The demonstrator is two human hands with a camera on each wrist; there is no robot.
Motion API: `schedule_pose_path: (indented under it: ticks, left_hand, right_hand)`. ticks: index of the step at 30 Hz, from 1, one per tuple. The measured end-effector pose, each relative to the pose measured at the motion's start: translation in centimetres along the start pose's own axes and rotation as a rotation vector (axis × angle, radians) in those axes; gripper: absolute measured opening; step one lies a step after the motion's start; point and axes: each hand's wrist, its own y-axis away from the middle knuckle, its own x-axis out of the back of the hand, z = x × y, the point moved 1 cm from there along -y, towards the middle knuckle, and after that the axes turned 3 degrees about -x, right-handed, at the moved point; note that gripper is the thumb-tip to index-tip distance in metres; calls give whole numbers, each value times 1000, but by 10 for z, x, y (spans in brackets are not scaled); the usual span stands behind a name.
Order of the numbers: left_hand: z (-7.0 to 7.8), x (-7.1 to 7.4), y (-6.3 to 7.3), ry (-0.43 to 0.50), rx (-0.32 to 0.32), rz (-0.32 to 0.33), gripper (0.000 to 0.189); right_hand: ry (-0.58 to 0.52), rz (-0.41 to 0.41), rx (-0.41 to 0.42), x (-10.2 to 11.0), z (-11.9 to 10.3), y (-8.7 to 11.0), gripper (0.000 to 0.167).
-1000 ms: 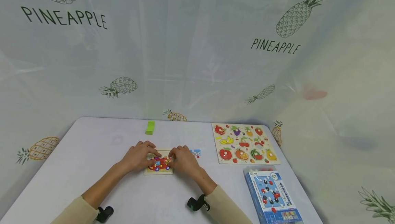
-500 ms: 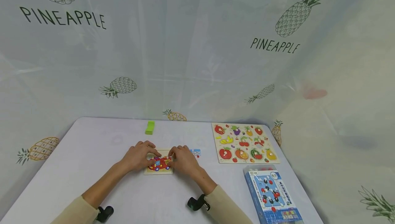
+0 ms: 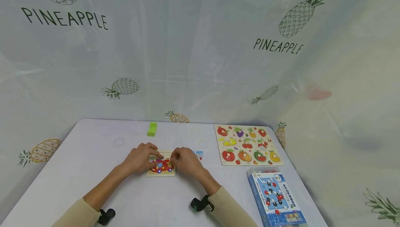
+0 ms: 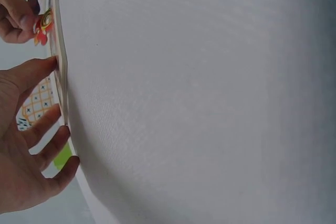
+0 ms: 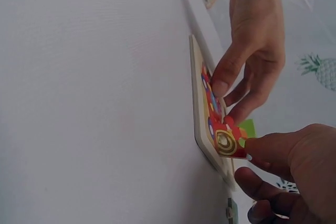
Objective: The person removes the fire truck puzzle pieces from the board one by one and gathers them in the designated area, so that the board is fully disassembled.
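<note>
A small wooden puzzle board [image 3: 160,176] with a red vehicle picture lies on the white table. My right hand [image 3: 187,162] pinches a red puzzle piece [image 5: 227,142] with a yellow spiral between thumb and fingers. In the right wrist view the piece is tilted up from the board's right end. My left hand [image 3: 139,159] rests on the board's left side. Its thumb touches the picture and its other fingers reach to the far edge. The left wrist view shows those fingers spread, with the pinched piece above them.
Behind the board lies a lime-green block [image 3: 151,129]. A blue picture card or piece [image 3: 199,155] is partly behind my right hand. To the right are a fruit puzzle board [image 3: 250,147] and a blue box [image 3: 275,199] with a molecule picture.
My right fingers have shifted slightly upward and the spiral piece's end of the vehicle appears raised. The left hand has stayed in place on the board.
</note>
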Motion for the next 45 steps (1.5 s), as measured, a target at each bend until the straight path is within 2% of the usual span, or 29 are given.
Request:
schedule_pose_path:
  ticks: [8,27,45]
  left_hand:
    - [1,2,2,23,-3,1,23]
    - [0,2,3,4,2,5,22]
    - [2,3,4,-11,-4,1,22]
  right_hand:
    - [-108,-26,-9,3,1,-1,6]
    - [-158,15,-13,8,4,1,6]
    - [-220,42,-53,25,20,10,5]
